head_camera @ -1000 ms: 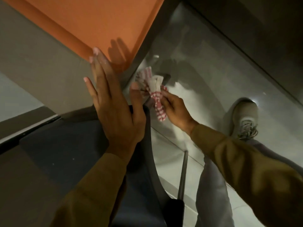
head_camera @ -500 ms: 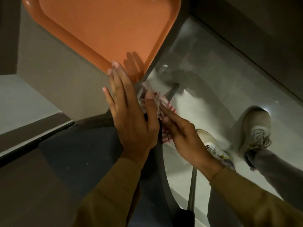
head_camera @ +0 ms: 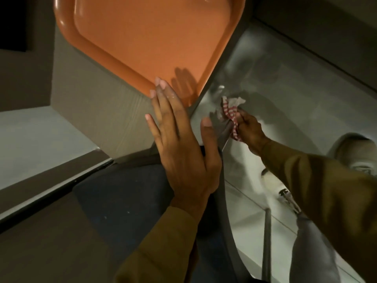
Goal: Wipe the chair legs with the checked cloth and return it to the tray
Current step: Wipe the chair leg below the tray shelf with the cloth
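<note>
My right hand (head_camera: 250, 129) grips the red-and-white checked cloth (head_camera: 231, 113), bunched, low beside the table's corner and against the upper part of a grey chair leg (head_camera: 224, 135). My left hand (head_camera: 183, 144) lies flat with fingers spread across the table's edge and the front of the dark chair seat (head_camera: 126, 201). Its fingertips touch the near corner of the orange tray (head_camera: 146, 37), which lies on the grey table (head_camera: 91, 103). A second chair leg (head_camera: 266, 242) shows lower down.
The glossy tiled floor (head_camera: 275, 88) lies to the right, with my two light shoes (head_camera: 285, 193) on it. A dark wall base runs along the upper right. A pale ledge sits at the left.
The view has shifted so that more of the tray shows. My right hand with the cloth has moved down and away from my left hand, along the chair leg. The left hand stays flat.
</note>
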`<state>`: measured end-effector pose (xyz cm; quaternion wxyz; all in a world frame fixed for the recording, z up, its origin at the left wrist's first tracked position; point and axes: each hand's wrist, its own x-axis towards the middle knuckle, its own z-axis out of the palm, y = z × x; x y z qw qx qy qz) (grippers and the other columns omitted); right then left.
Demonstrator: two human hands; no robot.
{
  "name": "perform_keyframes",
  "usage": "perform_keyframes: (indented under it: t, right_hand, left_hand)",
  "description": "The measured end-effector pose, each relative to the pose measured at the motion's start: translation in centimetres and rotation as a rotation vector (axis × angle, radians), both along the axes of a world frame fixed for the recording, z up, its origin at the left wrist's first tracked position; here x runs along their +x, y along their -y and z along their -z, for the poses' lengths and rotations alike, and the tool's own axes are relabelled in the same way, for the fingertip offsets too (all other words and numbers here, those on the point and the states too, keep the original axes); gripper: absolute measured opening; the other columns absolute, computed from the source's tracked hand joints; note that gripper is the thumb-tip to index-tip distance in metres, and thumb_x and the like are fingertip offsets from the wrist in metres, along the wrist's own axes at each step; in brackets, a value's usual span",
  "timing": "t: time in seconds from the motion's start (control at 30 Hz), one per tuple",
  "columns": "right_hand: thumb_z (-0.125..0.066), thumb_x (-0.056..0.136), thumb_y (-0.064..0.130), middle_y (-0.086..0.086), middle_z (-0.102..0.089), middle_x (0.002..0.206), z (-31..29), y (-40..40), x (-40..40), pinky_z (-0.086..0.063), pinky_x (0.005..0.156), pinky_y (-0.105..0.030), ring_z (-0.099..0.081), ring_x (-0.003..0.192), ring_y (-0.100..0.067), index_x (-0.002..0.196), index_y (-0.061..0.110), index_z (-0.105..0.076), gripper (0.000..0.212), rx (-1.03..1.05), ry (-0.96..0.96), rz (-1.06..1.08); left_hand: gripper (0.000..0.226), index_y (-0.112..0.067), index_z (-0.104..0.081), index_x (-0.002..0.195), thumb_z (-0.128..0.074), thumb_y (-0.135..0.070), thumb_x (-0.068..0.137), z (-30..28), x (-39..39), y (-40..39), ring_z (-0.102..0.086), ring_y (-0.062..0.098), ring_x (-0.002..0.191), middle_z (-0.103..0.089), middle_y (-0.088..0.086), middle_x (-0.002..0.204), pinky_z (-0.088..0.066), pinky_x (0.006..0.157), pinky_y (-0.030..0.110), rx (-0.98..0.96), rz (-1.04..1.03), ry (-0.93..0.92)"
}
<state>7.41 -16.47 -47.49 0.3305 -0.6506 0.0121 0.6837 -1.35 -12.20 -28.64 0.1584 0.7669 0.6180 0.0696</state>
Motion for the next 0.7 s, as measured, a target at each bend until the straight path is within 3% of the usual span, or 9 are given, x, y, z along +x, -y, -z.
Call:
perform_keyframes:
  t: [0.1,0.17,0.23,0.27,0.4,0.47,0.53,0.63,0.7]
  right_hand:
    - [-0.043,0.112,0.021,-0.038,-0.064,0.126,-4.3,1.2,0.5,-0.057,0.1,-0.062,-0.069,0.11,-0.05,0.143,0.012,-0.059,0.036,0.114,-0.039,-0.052]
    - [-0.046,0.111,0.027,-0.014,-0.076,0.125,-9.5,3.7,0.2,-0.061,0.1,-0.041,-0.073,0.114,-0.033,0.143,0.026,-0.061,0.035,0.254,-0.021,-0.073]
    - [-0.048,0.11,0.034,0.018,-0.07,0.138,-13.3,5.7,-0.8,-0.05,0.106,-0.014,-0.063,0.132,-0.007,0.142,0.04,-0.06,0.035,0.388,0.009,-0.074]
    - [-0.048,0.11,0.033,0.023,-0.065,0.143,-14.0,6.1,-1.1,-0.045,0.11,-0.011,-0.057,0.138,0.0,0.145,0.039,-0.058,0.037,0.431,0.038,-0.069]
    - [-0.044,0.111,0.011,-0.005,-0.069,0.14,-10.6,5.5,-2.2,-0.049,0.117,-0.039,-0.063,0.134,-0.016,0.145,0.008,-0.059,0.037,0.334,0.091,-0.008]
    - [-0.043,0.111,0.01,-0.012,-0.066,0.143,-8.1,4.7,-2.2,-0.046,0.119,-0.047,-0.061,0.137,-0.023,0.146,0.004,-0.057,0.038,0.294,0.132,-0.064]
    - [-0.041,0.112,0.013,-0.013,-0.062,0.148,-5.7,4.2,-2.1,-0.043,0.122,-0.047,-0.057,0.14,-0.025,0.149,0.005,-0.053,0.04,0.246,0.159,-0.102]
    - [-0.041,0.112,0.015,-0.019,-0.068,0.133,-2.0,2.4,-1.2,-0.06,0.102,-0.039,-0.069,0.106,-0.024,0.146,0.005,-0.056,0.038,0.142,0.108,-0.061]
    - [-0.046,0.111,0.022,-0.016,-0.069,0.132,-0.2,0.6,-0.4,-0.061,0.1,-0.037,-0.069,0.106,-0.023,0.143,0.01,-0.06,0.037,0.051,0.026,0.029]
  left_hand:
    - [0.073,0.002,-0.016,0.17,-0.031,-0.038,0.11,-0.2,0.0,-0.1,-0.009,0.028,0.172,-0.015,0.015,0.182,-0.001,0.142,0.051,-0.006,0.003,0.002]
    - [0.075,0.003,-0.016,0.17,-0.03,-0.04,0.11,-0.2,0.1,0.0,-0.009,0.027,0.172,-0.015,0.015,0.182,-0.003,0.141,0.053,-0.01,0.002,0.0]
    - [0.075,0.003,-0.017,0.17,-0.031,-0.04,0.11,-0.2,0.1,0.0,-0.009,0.026,0.172,-0.014,0.015,0.182,-0.004,0.142,0.052,-0.015,0.005,-0.006]
    - [0.075,0.003,-0.017,0.17,-0.031,-0.04,0.11,-0.2,0.1,0.0,-0.008,0.026,0.172,-0.014,0.015,0.182,-0.003,0.142,0.052,-0.013,0.008,-0.011]
    - [0.075,0.002,-0.017,0.17,-0.031,-0.04,0.11,-0.1,0.1,0.0,-0.008,0.025,0.172,-0.014,0.014,0.182,-0.003,0.142,0.05,-0.009,0.01,-0.003]
    - [0.075,0.003,-0.018,0.17,-0.03,-0.041,0.11,0.1,-0.1,0.0,-0.009,0.026,0.172,-0.015,0.014,0.182,-0.003,0.142,0.05,0.0,0.013,-0.007]
    - [0.074,0.003,-0.018,0.17,-0.03,-0.04,0.111,0.1,-0.2,0.0,-0.01,0.027,0.172,-0.017,0.014,0.182,-0.003,0.142,0.051,0.01,0.02,-0.005]
    - [0.07,0.002,-0.017,0.17,-0.029,-0.037,0.112,0.2,0.0,0.3,-0.011,0.029,0.172,-0.017,0.015,0.182,-0.002,0.142,0.051,0.016,0.025,-0.009]
    - [0.068,0.001,-0.017,0.17,-0.028,-0.034,0.112,0.0,-0.1,0.3,-0.011,0.028,0.171,-0.018,0.015,0.182,-0.002,0.142,0.051,0.012,0.03,-0.01]
